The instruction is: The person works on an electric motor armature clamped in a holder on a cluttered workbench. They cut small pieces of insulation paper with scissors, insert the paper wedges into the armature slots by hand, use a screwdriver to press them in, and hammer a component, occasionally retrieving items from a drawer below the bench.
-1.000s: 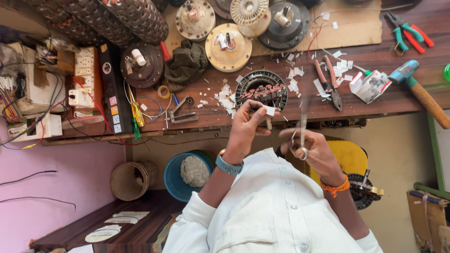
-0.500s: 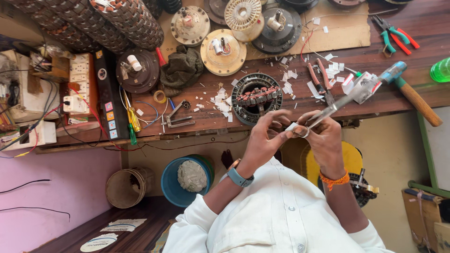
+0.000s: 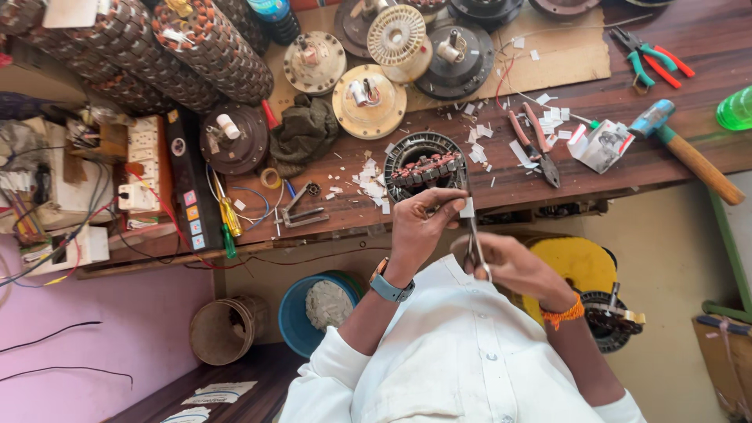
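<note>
Paper strip (image 3: 467, 207), small, white and flat, is sitting at centre frame, pinched in the left hand (image 3: 419, 227) just below the stator (image 3: 424, 166). The right hand (image 3: 509, 266) is gripping thin steel scissors (image 3: 475, 239), blades closing beside the strip. A crooked snip could be nicking a fingertip or spoiling the piece. Scraps (image 3: 368, 176) are littering the worn wooden bench (image 3: 666, 168).

white shirt (image 3: 462, 352) | grey wristwatch (image 3: 389, 286) left | orange thread band (image 3: 562, 314) right

A crumpled printed paper packet (image 3: 601, 146) lies near the workbench's (image 3: 705, 47) right front edge, and small coloured square labels (image 3: 190, 211) dot a black box (image 3: 186, 176) at its left.
</note>
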`<state>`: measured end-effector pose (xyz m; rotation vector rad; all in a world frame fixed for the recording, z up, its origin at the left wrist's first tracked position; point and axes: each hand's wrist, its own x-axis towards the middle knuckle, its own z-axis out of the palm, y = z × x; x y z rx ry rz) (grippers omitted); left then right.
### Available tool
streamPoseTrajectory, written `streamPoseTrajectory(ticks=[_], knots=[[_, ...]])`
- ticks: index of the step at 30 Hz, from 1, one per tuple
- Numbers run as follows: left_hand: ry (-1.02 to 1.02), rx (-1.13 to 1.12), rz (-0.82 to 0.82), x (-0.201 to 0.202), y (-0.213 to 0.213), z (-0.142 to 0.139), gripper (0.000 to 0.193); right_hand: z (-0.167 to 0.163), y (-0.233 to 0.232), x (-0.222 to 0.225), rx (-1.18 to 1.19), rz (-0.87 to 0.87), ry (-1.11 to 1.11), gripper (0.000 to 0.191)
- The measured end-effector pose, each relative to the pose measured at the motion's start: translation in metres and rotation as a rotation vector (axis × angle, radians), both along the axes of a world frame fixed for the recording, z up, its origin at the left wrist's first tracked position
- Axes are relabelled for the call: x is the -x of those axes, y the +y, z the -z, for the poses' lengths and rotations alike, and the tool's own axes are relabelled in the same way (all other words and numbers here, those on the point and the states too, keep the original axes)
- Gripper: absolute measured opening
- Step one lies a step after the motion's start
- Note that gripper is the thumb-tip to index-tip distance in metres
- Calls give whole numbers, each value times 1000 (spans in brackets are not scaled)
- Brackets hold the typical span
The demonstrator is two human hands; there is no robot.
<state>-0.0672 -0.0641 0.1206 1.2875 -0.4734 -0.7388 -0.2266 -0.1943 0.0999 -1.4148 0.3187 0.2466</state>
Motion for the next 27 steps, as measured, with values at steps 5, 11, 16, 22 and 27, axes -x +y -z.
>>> streamPoseTrajectory(ticks=[5, 11, 16, 22, 27], knots=[[-84, -46, -102, -9, 5, 9, 16, -2, 4, 9, -70, -96, 23, 68], [-145, -53, -104, -9, 6, 10, 16, -6, 7, 13, -67, -64, 15, 73], [25, 13, -9, -9, 5, 11, 17, -11, -5, 22, -147, 16, 21, 75], [124, 76, 43, -8, 1, 12, 18, -16, -14, 30, -139, 38, 40, 72], [79, 34, 71, -9, -1, 17, 19, -16, -16, 34, -80, 100, 125, 45]])
